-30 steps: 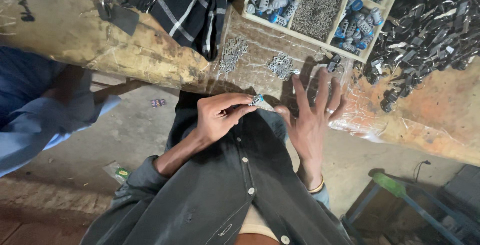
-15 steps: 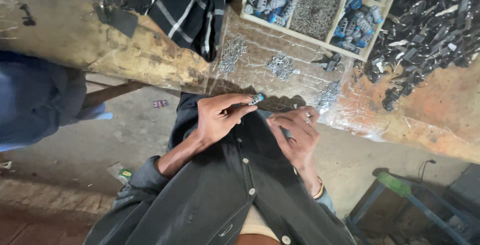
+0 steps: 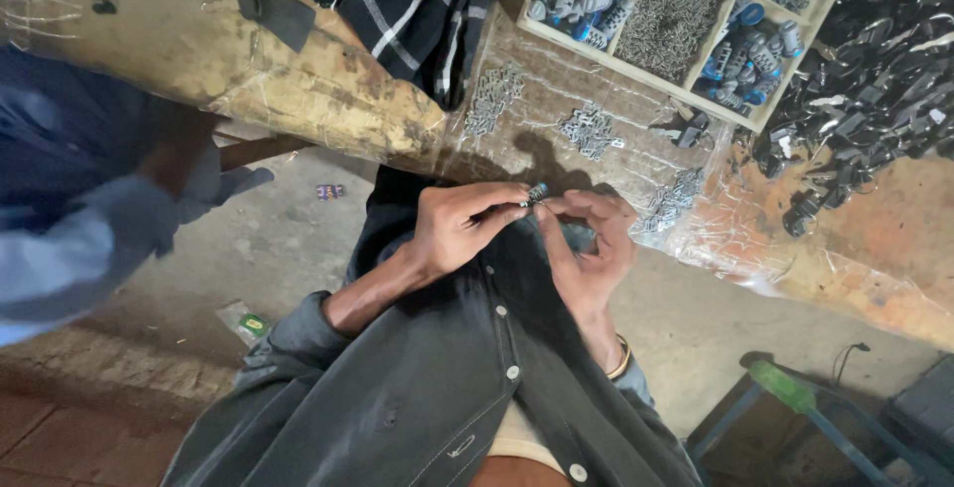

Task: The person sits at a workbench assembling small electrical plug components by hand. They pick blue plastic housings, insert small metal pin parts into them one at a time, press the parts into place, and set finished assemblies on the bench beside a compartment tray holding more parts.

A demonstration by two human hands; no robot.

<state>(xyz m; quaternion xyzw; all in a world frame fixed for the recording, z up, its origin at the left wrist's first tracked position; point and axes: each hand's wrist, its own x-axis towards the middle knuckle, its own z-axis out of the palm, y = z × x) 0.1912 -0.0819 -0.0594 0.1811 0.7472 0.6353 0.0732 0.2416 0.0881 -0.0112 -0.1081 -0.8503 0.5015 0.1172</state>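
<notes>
My left hand (image 3: 462, 224) pinches a small blue-and-silver metal part (image 3: 537, 193) at its fingertips, just in front of my chest. My right hand (image 3: 588, 243) has come up against it, its fingertips touching the same part from the right. Both hands hover at the near edge of the plastic-covered workbench (image 3: 328, 89). Little heaps of small silver metal pieces (image 3: 588, 131) lie on the plastic just beyond my hands.
A wooden compartment tray (image 3: 686, 75) holds blue-capped parts and grey pins at the back. A pile of black parts (image 3: 874, 60) lies to the right. A dark striped cloth (image 3: 417, 5) hangs over the bench. Another person's blue sleeve (image 3: 70, 239) is at left. A blue stool (image 3: 795, 403) stands lower right.
My right hand lifted off the bench, closed its spread fingers and came up to the part held in my left hand. The person at left shifted.
</notes>
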